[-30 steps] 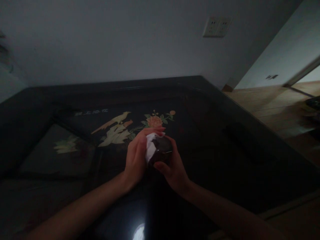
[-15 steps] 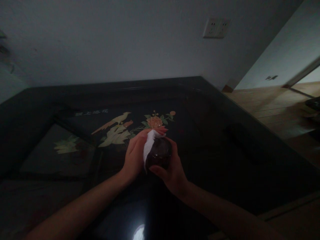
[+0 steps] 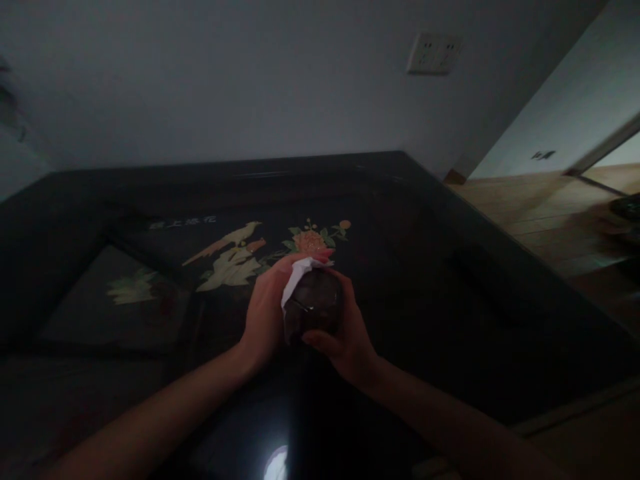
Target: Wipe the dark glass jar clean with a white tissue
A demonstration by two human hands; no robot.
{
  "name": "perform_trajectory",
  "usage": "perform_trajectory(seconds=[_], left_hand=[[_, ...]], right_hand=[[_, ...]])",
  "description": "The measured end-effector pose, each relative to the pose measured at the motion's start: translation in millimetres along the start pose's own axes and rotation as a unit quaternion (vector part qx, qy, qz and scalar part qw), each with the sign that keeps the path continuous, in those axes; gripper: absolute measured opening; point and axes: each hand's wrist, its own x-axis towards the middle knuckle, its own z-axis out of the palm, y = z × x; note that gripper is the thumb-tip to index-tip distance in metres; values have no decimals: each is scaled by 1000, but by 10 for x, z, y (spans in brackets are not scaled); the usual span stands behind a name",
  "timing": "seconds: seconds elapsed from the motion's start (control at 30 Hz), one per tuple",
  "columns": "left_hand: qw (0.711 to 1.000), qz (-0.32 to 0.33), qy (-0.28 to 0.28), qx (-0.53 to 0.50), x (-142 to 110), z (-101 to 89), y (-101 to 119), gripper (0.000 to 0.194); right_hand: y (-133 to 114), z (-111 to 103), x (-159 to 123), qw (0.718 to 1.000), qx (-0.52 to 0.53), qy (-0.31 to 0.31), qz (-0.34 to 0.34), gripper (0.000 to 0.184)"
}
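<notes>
Between my hands is a dark, rounded, glossy object (image 3: 317,297), glassy in look; the dim light hides its exact kind. My right hand (image 3: 353,340) wraps its right side, thumb across the near face. A white tissue (image 3: 299,272) lies along the object's left and far edge. My left hand (image 3: 267,307) presses the tissue against it, with fingers curled over the far side and partly hidden. Both hands are over the dark glossy tabletop (image 3: 415,280), which bears a bird-and-flower picture (image 3: 230,260).
A pale wall (image 3: 225,80) rises behind the table, with a double socket (image 3: 434,55) on it. To the right is a wooden floor (image 3: 520,207), with dark items (image 3: 627,207) at the edge. Reflections show in the tabletop.
My left hand has shifted slightly left and toward me along the object, and the tissue's lower end is less visible. The dark object seems turned a little; my right hand barely moved.
</notes>
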Motion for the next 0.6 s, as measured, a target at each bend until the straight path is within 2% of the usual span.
perform_trajectory(seconds=[0.17,0.27,0.37,0.47,0.53,0.6], left_hand=[[976,182,-26,121,-84,-4,18,38],[967,218,-35,130,-91,-13,4,37],[986,157,-21,59,-71,-13,-10,38],[999,25,-2,-39,-26,4,-5,37],[992,-66,7,-104,17,19,-5,33],[972,-159,2,-174,67,28,-19,30]], right_hand=[[-24,27,6,999,43,11,18,71],[-28,24,-3,999,38,7,18,68],[-26,12,-15,1000,3,8,13,74],[-32,-7,-16,998,-56,13,3,80],[-43,-21,-7,996,-94,12,-6,83],[-57,-36,10,992,-128,9,-17,84]])
